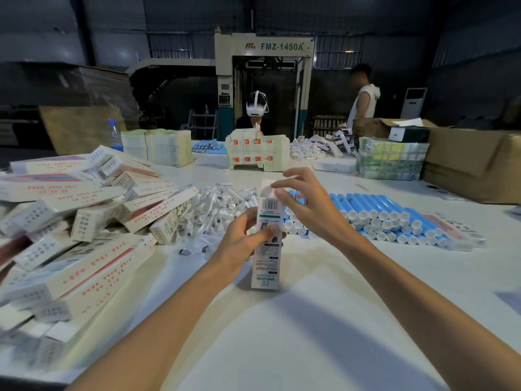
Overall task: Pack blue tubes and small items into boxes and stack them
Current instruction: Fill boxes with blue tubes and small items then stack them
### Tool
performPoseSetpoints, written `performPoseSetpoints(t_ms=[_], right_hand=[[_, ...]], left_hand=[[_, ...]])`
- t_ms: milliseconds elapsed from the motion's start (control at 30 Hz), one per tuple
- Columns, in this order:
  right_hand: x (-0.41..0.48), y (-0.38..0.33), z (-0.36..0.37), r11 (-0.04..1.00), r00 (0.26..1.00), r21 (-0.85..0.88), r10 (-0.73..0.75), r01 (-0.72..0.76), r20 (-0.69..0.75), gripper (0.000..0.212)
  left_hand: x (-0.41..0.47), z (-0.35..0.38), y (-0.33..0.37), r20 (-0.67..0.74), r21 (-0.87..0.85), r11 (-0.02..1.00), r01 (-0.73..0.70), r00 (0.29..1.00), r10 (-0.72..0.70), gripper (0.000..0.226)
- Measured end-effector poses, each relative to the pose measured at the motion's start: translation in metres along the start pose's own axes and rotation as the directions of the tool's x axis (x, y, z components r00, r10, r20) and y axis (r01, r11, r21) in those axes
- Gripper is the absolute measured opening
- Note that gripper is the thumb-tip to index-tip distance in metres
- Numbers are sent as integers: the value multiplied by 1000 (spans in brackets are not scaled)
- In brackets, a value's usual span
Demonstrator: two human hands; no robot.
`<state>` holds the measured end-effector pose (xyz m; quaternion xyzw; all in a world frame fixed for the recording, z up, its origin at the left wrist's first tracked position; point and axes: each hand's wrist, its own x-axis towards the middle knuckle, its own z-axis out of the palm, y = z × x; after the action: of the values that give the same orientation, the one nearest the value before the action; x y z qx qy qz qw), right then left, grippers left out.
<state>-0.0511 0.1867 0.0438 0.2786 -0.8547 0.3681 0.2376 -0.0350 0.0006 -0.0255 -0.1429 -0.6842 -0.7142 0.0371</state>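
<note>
Both hands work on one box (266,266), which stands upright on the tabletop (310,320), right in front of the person. Left hand (248,235) grips the box around its middle, with the thumb across the printed face. Right hand (307,201) is above with its fingers spread, and its fingertips touch the white top flap (266,187), which is not yet folded down. The step seems to be closing the top. To do it well, the left hand should keep the box straight and not squeeze it, because thin card bends easily, while the right hand folds the flap flat and pushes its tongue fully inside. I cannot see what the box holds. Blue tubes (375,210) lie in rows just behind and to the right of it, and a heap of small items (217,207) in clear wrap lies just behind, to the left. A loose pile of packed boxes (84,221) fills the left side, and it leans and looks untidy, so a new box may slide when it is put on top. Across the tabletop another person (256,108) sits behind a stack of flat cartons (256,153).
</note>
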Motion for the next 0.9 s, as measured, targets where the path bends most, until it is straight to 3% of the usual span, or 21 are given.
performPoseSetpoints(t_ms=[100, 167, 233, 433, 700, 900], right_hand=[[-20, 7, 7, 981, 988, 176, 99, -77, -119, 28], [-33, 10, 14, 943, 982, 308, 164, -127, -98, 34], [-43, 12, 25, 919, 988, 381, 139, -105, -63, 42], [-47, 14, 31, 915, 992, 400, 90, -47, -90, 48], [-45, 14, 27, 913, 992, 398, 116, -89, -46, 37], [-40, 11, 27, 952, 998, 298, 69, -67, 5, 29]], left_hand=[[-1, 3, 1, -14, 17, 1000, -23, 1000, 23, 44], [0, 4, 0, -14, 38, 998, -48, 999, 48, 42], [0, 5, 0, -9, 46, 995, -90, 996, 90, 46], [-6, 2, 5, 29, 121, 957, -264, 965, 262, 73], [-4, 4, 6, 46, 189, 933, -306, 952, 303, 64], [-1, 2, 7, 52, 194, 926, -323, 946, 319, 60]])
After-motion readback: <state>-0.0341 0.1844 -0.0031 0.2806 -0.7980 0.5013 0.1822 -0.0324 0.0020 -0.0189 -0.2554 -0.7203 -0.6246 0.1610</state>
